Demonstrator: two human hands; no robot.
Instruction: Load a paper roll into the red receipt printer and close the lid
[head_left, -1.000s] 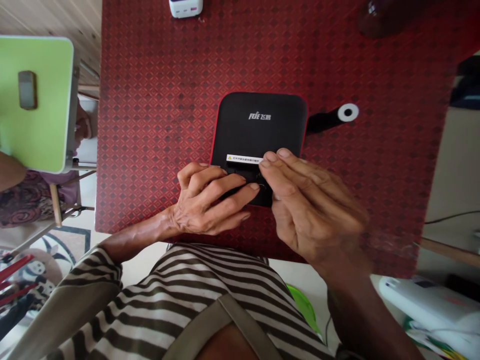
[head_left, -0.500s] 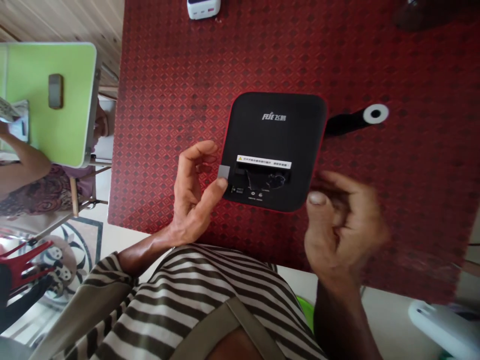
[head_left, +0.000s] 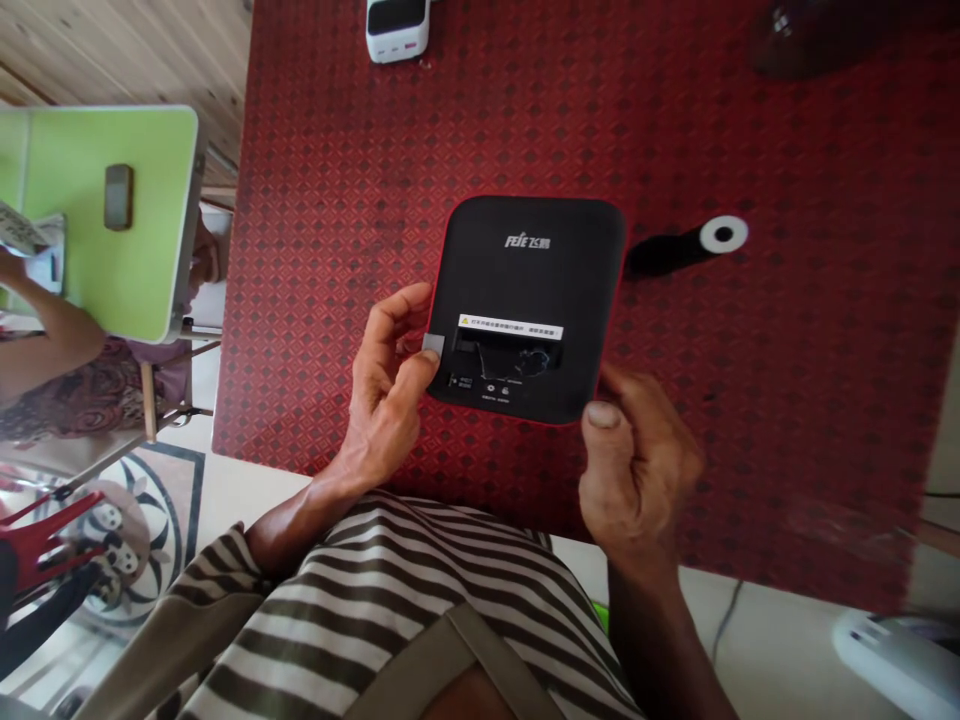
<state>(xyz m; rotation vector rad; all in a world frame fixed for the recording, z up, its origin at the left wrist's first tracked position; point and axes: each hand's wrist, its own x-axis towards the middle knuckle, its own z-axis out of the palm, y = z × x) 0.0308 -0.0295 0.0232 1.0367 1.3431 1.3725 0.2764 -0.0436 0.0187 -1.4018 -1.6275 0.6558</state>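
Observation:
A flat black device (head_left: 529,280) with rounded corners, a red rim and white "FEIE" lettering is in front of me over the red patterned table (head_left: 337,230). On its lower half are a white warning label (head_left: 510,327) and a dark recess. My left hand (head_left: 390,390) grips the lower left edge, its thumb on a small grey tab (head_left: 433,346) there. At the lower right corner, my right hand (head_left: 637,450) holds the rim, thumb in front and fingers partly hidden behind. Just right of the device lies a black tube-like object (head_left: 667,252) with a white ring end.
A white power bank (head_left: 397,45) stands at the table's far edge, a dark blurred object (head_left: 802,45) at far right. To the left is a green table (head_left: 161,200) with a phone (head_left: 118,197) and another person's arm (head_left: 56,310). A white object (head_left: 892,655) is at lower right.
My right hand, blurred and looser before, has closed in on the device's right corner. Both hands and the device appear slightly further left, partly from the view shifting.

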